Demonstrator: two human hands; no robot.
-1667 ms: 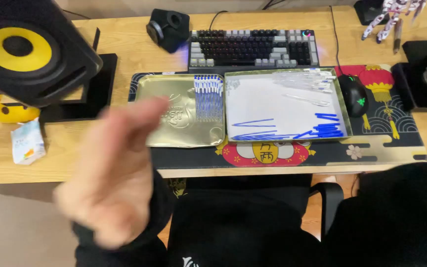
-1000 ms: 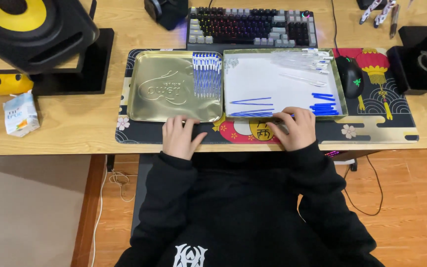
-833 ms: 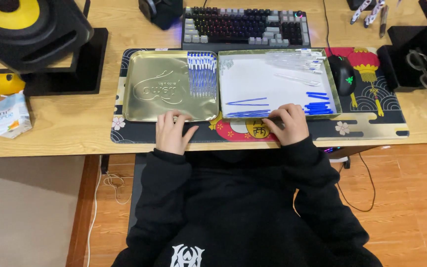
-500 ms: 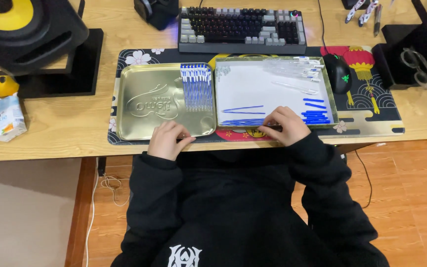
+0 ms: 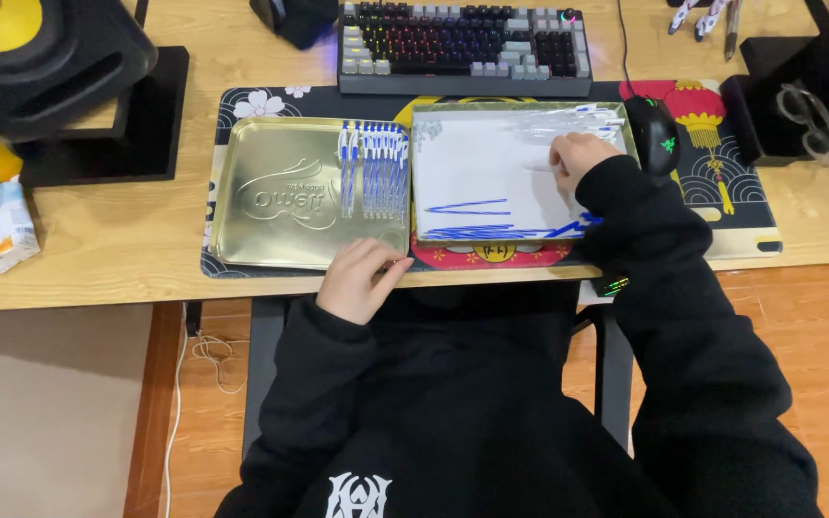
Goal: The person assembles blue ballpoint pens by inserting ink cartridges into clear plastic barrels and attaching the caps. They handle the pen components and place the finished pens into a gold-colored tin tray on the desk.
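We look down from a head camera at our own two hands over a wooden desk (image 5: 98, 249) with a patterned desk mat (image 5: 722, 201). Two shallow tin trays sit side by side on the mat. The gold tray (image 5: 280, 192) on the left is mostly bare and embossed, with a neat row of blue-and-white pens (image 5: 373, 177) standing parallel along its right side. The right tray (image 5: 472, 163) has a white floor; clear pen barrels (image 5: 578, 120) lie heaped at its far edge and loose blue pen parts (image 5: 477, 230) are scattered along its near edge.

Our left hand (image 5: 357, 278) rests with loosely curled fingers at the near right corner of the gold tray, touching its rim and holding nothing that we can see. Our right hand (image 5: 582, 158) is curled over the far right part of the white tray, beside the clear barrels; we cannot tell whether it grips one.

Half a second ago both hands lay at the trays' near edge; the right hand has since reached to the far corner, while the left has stayed near its place.

A keyboard (image 5: 462, 43) lies beyond the trays, with a black mouse (image 5: 652, 134) just beside the right one.
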